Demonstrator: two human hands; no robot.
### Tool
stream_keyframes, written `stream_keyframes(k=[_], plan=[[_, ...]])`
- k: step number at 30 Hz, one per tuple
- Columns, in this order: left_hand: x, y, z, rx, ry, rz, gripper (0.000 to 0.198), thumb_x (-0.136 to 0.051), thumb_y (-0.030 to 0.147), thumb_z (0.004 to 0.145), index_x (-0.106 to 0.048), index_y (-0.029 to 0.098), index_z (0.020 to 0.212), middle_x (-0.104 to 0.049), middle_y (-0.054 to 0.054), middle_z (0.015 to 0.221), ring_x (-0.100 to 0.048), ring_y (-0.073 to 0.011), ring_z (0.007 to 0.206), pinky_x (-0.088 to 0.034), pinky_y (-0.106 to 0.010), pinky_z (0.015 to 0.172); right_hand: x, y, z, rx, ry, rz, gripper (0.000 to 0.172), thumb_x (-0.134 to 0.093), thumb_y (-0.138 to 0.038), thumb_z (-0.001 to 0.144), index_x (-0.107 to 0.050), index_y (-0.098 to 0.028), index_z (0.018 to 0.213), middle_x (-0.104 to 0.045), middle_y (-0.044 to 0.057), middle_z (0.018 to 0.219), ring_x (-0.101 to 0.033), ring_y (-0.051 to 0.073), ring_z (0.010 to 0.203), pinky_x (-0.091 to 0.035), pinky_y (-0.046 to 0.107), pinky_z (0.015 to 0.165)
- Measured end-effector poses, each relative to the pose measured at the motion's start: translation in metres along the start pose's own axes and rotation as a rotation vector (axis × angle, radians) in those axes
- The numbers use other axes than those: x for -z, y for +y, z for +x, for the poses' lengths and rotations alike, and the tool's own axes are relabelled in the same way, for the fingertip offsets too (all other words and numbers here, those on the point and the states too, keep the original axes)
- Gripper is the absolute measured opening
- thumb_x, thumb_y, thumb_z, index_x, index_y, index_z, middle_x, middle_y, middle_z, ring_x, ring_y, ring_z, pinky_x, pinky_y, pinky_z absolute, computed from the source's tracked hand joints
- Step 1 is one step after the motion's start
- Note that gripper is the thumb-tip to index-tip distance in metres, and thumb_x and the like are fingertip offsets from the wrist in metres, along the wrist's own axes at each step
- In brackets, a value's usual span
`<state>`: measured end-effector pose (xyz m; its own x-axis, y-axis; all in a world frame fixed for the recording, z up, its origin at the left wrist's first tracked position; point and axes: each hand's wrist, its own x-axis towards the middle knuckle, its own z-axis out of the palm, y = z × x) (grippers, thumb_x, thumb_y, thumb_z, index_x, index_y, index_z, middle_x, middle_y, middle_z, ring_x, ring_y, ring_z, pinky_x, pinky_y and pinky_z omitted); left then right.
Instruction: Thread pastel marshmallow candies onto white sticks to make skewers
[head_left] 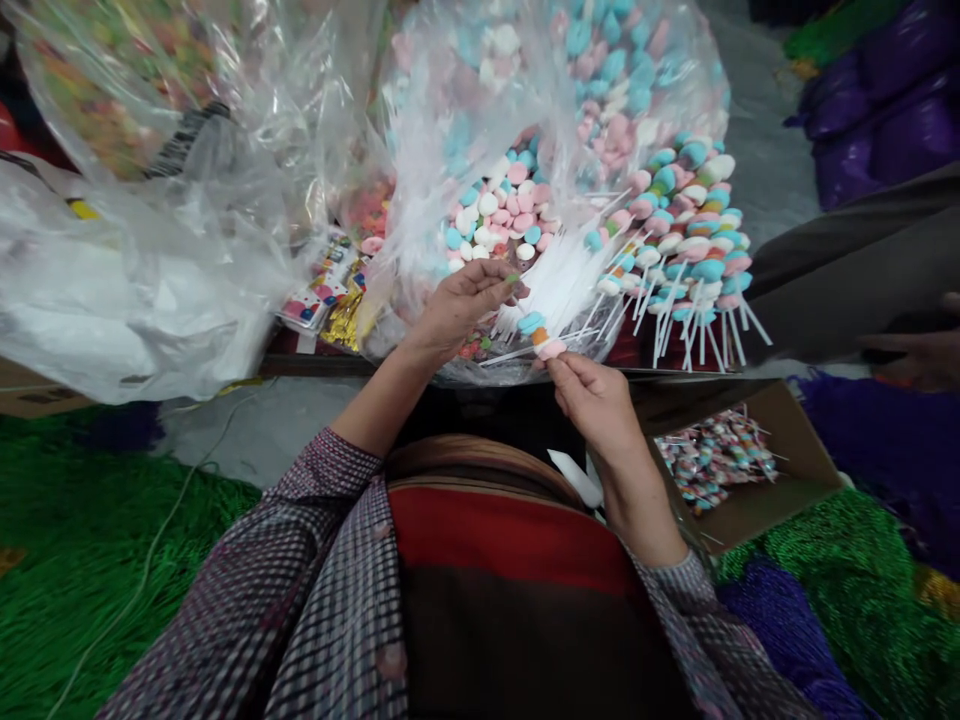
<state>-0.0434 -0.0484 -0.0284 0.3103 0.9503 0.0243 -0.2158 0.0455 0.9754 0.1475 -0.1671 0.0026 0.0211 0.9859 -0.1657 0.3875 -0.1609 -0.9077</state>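
Observation:
My right hand [592, 395] is closed in a pinch around the lower end of a candy skewer [541, 338]. Blue, orange and pink pieces are stacked on it. Just up and left of it, my left hand [469, 305] is closed too, with a small green candy [513, 281] at its fingertips. Beyond both hands lies an opened clear plastic bag [420, 130] of pink, white and blue round candies [517, 200]. A bundle of white sticks [562, 285] rests at the bag's front, close to my fingers.
Several finished candy skewers [694, 230] are piled at the table's right edge. Below stands a cardboard box [802, 480] with wrapped skewers. Plastic bags [135, 290] fill the left. Green tinsel [112, 510] covers the floor. Another person's leg [847, 260] is at right.

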Motion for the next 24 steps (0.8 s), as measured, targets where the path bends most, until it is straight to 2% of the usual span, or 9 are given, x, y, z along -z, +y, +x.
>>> stream_keyframes(k=[5, 11, 16, 20, 24], plan=[[0.002, -0.002, 0.003, 0.007, 0.028, -0.020, 0.025, -0.081, 0.041, 0.087, -0.067, 0.023, 0.097, -0.075, 0.000, 0.092, -0.070, -0.0100, 0.081, -0.055, -0.025, 0.077, -0.002, -0.003, -0.002, -0.011, 0.034, 0.041, 0.037, -0.057, -0.047, 0.096, -0.079, -0.018, 0.090, -0.042, -0.006, 0.047, -0.040, 0.011, 0.048, -0.026, 0.024, 0.049], [0.000, 0.000, 0.002, -0.046, 0.027, -0.101, 0.043, -0.089, 0.056, 0.073, -0.068, 0.022, 0.091, -0.075, 0.002, 0.085, -0.068, -0.0089, 0.075, -0.054, -0.024, 0.074, -0.002, 0.000, 0.002, 0.004, 0.005, 0.002, 0.037, -0.056, -0.045, 0.095, -0.079, -0.017, 0.088, -0.041, -0.006, 0.046, -0.041, 0.011, 0.049, -0.028, 0.024, 0.050], [-0.005, 0.003, 0.000, 0.009, 0.010, -0.175, 0.049, -0.094, 0.057, 0.064, -0.069, 0.021, 0.087, -0.074, 0.003, 0.079, -0.066, -0.0081, 0.072, -0.053, -0.022, 0.073, -0.004, 0.000, 0.001, 0.027, 0.025, -0.012, 0.038, -0.054, -0.046, 0.097, -0.079, -0.018, 0.088, -0.042, -0.005, 0.047, -0.044, 0.013, 0.052, -0.032, 0.025, 0.052], [-0.006, 0.003, -0.003, 0.077, 0.008, -0.201, 0.043, -0.095, 0.049, 0.066, -0.070, 0.021, 0.086, -0.075, 0.002, 0.080, -0.066, -0.0078, 0.072, -0.049, -0.021, 0.065, -0.005, 0.002, 0.001, 0.122, 0.041, -0.088, 0.036, -0.053, -0.042, 0.097, -0.078, -0.019, 0.087, -0.053, -0.002, 0.054, -0.048, 0.013, 0.054, -0.037, 0.026, 0.057], [-0.007, 0.008, -0.008, 0.151, 0.012, -0.164, 0.031, -0.087, 0.045, 0.080, -0.069, 0.020, 0.087, -0.077, 0.001, 0.083, -0.066, -0.0074, 0.071, -0.047, -0.019, 0.062, -0.003, 0.006, 0.004, 0.206, 0.098, -0.226, 0.034, -0.054, -0.040, 0.097, -0.077, -0.019, 0.082, -0.066, 0.001, 0.066, -0.054, 0.013, 0.059, -0.039, 0.025, 0.061]])
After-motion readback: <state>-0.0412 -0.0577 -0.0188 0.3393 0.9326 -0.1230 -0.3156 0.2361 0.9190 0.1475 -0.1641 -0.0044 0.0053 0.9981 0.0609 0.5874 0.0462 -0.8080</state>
